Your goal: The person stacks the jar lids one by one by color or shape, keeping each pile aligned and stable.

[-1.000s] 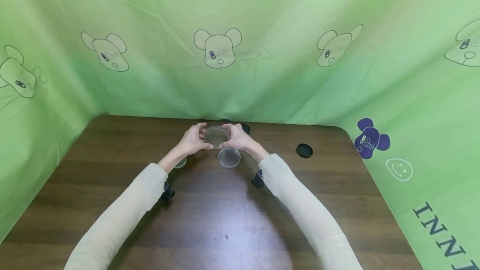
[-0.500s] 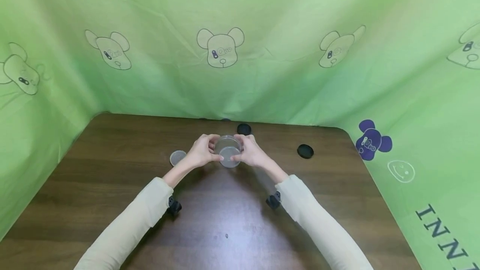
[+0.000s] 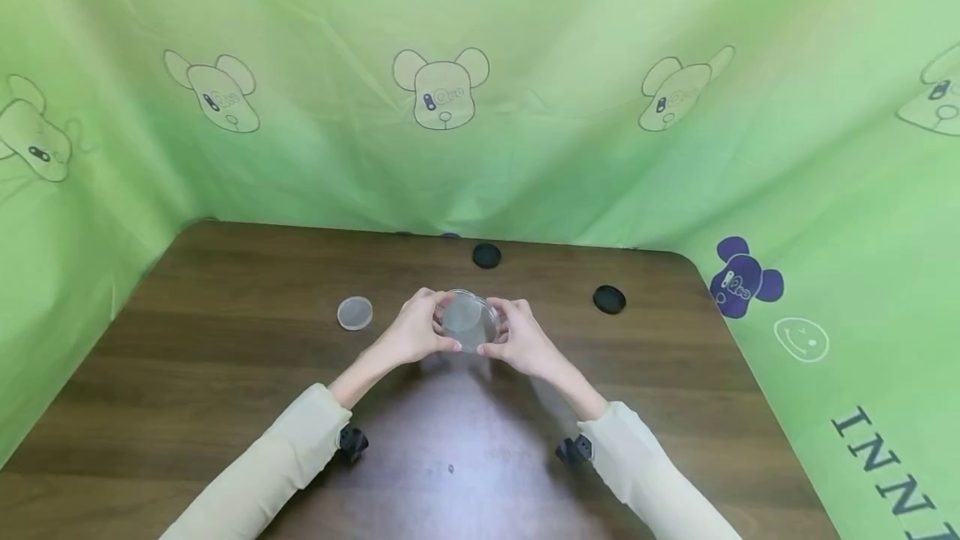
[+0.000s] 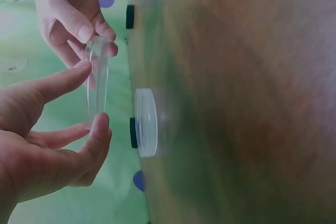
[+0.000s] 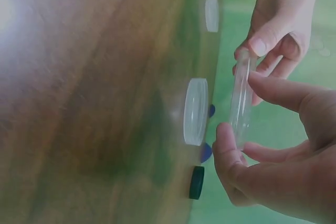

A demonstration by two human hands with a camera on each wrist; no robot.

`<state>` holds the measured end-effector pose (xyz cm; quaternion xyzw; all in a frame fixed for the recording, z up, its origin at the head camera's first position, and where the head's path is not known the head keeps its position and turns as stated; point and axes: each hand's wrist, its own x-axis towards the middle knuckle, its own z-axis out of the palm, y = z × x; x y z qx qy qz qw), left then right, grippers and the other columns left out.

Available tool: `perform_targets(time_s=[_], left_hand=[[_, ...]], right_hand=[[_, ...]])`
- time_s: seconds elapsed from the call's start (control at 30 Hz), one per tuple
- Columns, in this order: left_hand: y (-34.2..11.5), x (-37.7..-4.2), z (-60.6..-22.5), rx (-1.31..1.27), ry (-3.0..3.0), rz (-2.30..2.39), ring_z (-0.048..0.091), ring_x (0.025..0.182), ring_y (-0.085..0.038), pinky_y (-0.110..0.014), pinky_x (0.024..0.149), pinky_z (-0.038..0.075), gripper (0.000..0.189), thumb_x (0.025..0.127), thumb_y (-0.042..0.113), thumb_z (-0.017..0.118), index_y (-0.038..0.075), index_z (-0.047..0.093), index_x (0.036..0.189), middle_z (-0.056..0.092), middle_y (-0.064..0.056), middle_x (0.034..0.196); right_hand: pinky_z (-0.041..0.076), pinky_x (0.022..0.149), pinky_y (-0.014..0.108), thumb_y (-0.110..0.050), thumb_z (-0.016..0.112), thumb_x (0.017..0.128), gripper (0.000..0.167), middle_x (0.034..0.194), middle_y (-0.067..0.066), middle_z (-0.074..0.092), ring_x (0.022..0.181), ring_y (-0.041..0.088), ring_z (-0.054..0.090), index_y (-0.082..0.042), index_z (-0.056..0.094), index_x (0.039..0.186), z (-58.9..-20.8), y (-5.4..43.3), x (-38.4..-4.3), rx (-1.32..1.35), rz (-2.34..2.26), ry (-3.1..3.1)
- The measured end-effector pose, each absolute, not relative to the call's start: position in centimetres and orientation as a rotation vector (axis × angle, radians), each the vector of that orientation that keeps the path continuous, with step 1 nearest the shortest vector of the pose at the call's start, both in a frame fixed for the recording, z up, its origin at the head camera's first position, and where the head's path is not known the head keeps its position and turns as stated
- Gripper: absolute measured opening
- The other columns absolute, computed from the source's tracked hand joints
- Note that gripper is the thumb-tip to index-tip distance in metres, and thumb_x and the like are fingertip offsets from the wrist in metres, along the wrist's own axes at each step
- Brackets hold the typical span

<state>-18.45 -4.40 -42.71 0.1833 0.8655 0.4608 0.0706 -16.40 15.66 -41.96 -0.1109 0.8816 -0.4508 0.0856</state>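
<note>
Both hands hold one clear round petri dish (image 3: 472,336) between them, raised above the table. My left hand (image 3: 417,328) pinches its left rim between thumb and fingers. On the opposite rim, the thumb and fingers of my right hand (image 3: 521,340) grip in the same way. The wrist views show the held dish (image 4: 97,80) edge-on, level and apart from the tabletop. Below it a second clear round dish (image 5: 196,112) rests on the table; from the head it shows only through the held one.
A smaller clear round dish (image 3: 355,313) lies left of the hands on the brown wooden table (image 3: 247,307). Two black round discs lie farther back, one black disc (image 3: 487,256) behind the hands and another black disc (image 3: 609,300) to the right. A green printed curtain (image 3: 525,165) hangs behind.
Both hands have drawn the held dish toward the person and slightly right, from behind the second dish to over it. The smaller dish and a black disc are uncovered.
</note>
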Motion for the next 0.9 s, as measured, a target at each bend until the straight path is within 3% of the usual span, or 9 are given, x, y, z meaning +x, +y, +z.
perform_targets(time_s=[0.27,0.5,0.9], left_hand=[[-4.2,-16.9,-43.7,0.548,2.563,1.395,0.064,0.081,-0.023,-0.024,0.07,0.055,0.074,0.066,0.0,0.086,-0.005,0.052,0.132,0.048,-0.02,0.112],[-4.0,-15.9,-44.2,0.634,2.579,1.315,0.063,0.083,-0.025,-0.021,0.067,0.053,0.072,0.066,-0.003,0.086,-0.008,0.052,0.129,0.047,-0.019,0.111],[-3.7,-14.8,-45.3,0.553,2.543,1.355,0.062,0.081,-0.021,-0.021,0.067,0.053,0.074,0.063,-0.005,0.086,-0.006,0.052,0.129,0.047,-0.019,0.11]], right_hand=[[0.054,0.067,0.026,0.009,0.078,0.071,0.071,0.115,0.025,0.038,0.079,0.024,0.06,0.01,0.045,0.134,-43.0,15.7,-14.7,-0.358,-1.329,2.683],[0.053,0.066,0.025,0.007,0.078,0.072,0.069,0.112,0.023,0.04,0.079,0.02,0.059,0.009,0.046,0.132,-43.8,15.6,-13.3,-0.385,-1.247,2.737],[0.055,0.074,0.029,0.012,0.078,0.069,0.068,0.111,0.022,0.042,0.089,0.026,0.058,0.011,0.047,0.13,-44.7,16.4,-12.6,-0.405,-1.304,2.682]])
